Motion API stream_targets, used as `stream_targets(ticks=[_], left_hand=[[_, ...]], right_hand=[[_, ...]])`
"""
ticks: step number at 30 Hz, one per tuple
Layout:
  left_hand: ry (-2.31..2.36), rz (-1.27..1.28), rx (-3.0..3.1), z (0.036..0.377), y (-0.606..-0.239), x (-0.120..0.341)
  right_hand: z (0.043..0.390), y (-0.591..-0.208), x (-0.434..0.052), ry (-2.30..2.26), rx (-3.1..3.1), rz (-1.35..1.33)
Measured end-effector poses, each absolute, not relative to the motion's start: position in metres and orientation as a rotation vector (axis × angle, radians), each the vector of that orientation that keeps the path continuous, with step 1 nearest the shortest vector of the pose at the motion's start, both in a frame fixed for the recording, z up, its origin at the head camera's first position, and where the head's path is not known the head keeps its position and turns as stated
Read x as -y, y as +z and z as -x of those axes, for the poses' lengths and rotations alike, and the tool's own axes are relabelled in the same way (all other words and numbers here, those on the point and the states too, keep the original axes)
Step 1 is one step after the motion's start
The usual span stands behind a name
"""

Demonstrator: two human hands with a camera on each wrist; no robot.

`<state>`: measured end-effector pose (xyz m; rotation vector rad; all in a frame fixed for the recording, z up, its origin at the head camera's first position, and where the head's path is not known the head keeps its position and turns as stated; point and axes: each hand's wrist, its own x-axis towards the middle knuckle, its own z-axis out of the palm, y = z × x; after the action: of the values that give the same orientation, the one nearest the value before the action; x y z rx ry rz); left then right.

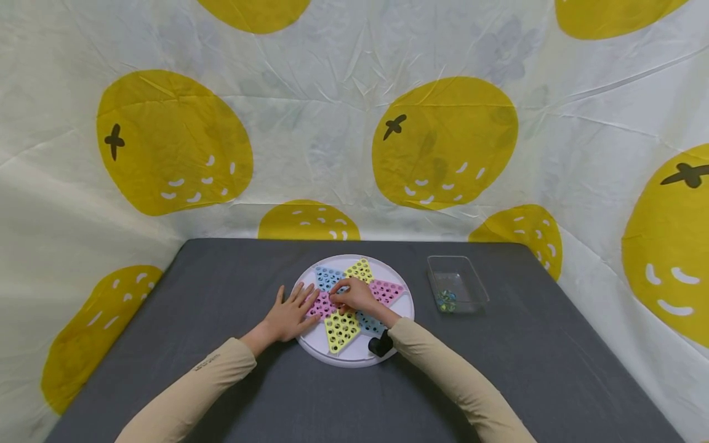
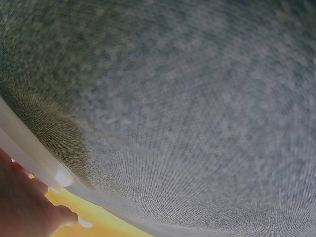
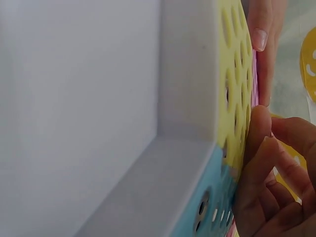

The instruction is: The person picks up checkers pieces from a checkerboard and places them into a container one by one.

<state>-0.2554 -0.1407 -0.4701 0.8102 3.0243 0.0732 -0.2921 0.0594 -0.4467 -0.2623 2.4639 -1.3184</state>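
A round white board (image 1: 318,347) carries a six-pointed star (image 1: 342,329) of yellow, blue and pink pegged sections full of small holes. My left hand (image 1: 290,314) lies flat with its fingers spread over the board's left rim and the pink point. My right hand (image 1: 354,295) rests on the star's middle, fingers bent down onto it. In the right wrist view the curled fingertips (image 3: 256,133) touch the yellow section (image 3: 232,74); anything held between them is hidden. The left wrist view shows only a bit of my left hand (image 2: 24,207) beside the white rim (image 2: 29,153).
A clear plastic tub (image 1: 456,284) holding a few coloured marbles (image 1: 445,299) stands to the right of the board. A dark grey cloth (image 1: 221,295) covers the table. White sheets printed with yellow fruit hang close behind and at both sides.
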Motion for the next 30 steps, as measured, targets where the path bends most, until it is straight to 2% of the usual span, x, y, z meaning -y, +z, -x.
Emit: stream_targets(ticks=[30], left_hand=[[0.086, -0.814, -3.020, 0.256, -0.471, 0.141]], right_hand=[[0.285, -0.433, -0.074, -1.334, -2.438, 0.273]])
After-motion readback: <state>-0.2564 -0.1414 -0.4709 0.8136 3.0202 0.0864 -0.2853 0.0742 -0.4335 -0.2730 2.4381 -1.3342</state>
